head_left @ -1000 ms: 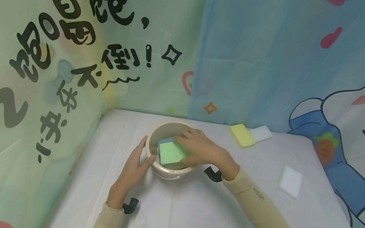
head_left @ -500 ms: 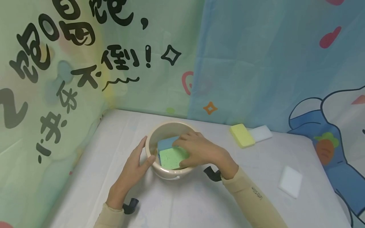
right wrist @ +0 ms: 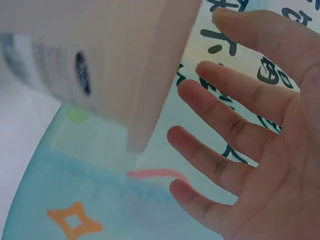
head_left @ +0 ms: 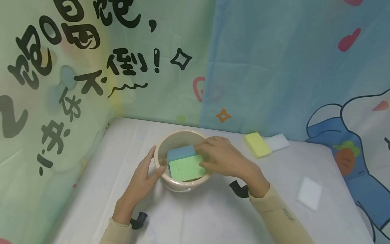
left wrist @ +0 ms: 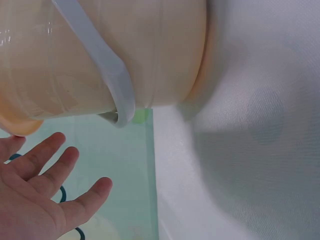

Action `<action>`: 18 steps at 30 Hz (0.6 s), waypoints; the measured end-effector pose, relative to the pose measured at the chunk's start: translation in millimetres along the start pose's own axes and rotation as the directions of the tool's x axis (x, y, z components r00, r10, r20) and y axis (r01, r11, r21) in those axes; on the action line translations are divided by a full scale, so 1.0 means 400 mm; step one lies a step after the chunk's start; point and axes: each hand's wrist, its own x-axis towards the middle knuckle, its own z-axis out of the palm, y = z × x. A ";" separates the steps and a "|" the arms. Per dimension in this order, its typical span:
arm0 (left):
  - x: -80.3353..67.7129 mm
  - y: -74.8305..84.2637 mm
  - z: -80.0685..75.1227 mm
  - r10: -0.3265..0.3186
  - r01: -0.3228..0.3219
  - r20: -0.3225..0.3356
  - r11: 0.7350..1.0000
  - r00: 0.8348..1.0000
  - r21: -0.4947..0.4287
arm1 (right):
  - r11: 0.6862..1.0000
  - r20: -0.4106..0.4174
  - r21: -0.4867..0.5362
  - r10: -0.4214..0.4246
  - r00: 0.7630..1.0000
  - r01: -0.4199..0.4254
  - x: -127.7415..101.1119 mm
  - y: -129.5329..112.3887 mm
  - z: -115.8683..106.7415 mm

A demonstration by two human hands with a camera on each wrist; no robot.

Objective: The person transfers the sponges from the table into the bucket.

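A cream bucket [head_left: 178,185] stands on the white table with a light green sponge [head_left: 186,169] and a blue sponge [head_left: 181,153] inside, the green one in front. My left hand [head_left: 138,186] rests against the bucket's left rim, thumb at the front edge and fingers along the outside. In the left wrist view its fingers [left wrist: 55,172] are spread and fairly straight beside the bucket. Over the right rim is my right hand [head_left: 223,157], its fingertips overlapping the right ends of the sponges in the head view. The right wrist view shows its fingers [right wrist: 215,157] spread, holding nothing.
A yellow sponge [head_left: 257,145] and a white sponge [head_left: 277,142] lie together at the table's back edge, right of the bucket. Another white sponge [head_left: 309,194] lies farther right. A printed curtain [head_left: 259,67] rises behind the table. A pale handle [left wrist: 107,62] hangs on the bucket's side.
My right hand has let go of the green sponge and moved right, out toward the bucket's rim. The green sponge now lies lower in front of the blue one. My left hand stays put.
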 end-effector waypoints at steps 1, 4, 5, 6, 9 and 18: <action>0.000 0.000 0.000 -0.003 0.003 0.001 1.000 1.000 0.003 | 1.000 -0.015 0.005 0.001 1.000 -0.001 -0.007 0.005 -0.002; 0.000 -0.001 0.000 -0.009 0.009 0.003 1.000 1.000 0.010 | 1.000 -0.049 0.011 0.013 0.999 -0.012 -0.028 0.022 -0.005; 0.000 -0.001 0.000 -0.009 0.009 0.003 1.000 1.000 0.012 | 1.000 -0.061 0.011 0.018 0.998 -0.018 -0.034 0.027 -0.006; 0.000 -0.001 0.000 -0.009 0.009 0.004 1.000 1.000 0.012 | 1.000 -0.073 0.008 0.023 0.997 -0.023 -0.040 0.033 -0.007; 0.000 -0.002 -0.001 -0.007 0.007 0.005 1.000 1.000 0.007 | 0.999 -0.106 -0.002 0.039 0.994 -0.040 -0.056 0.050 -0.008; 0.000 -0.001 -0.002 0.002 -0.002 0.008 1.000 1.000 0.001 | 0.994 -0.172 -0.013 0.105 0.980 -0.108 -0.107 0.090 -0.016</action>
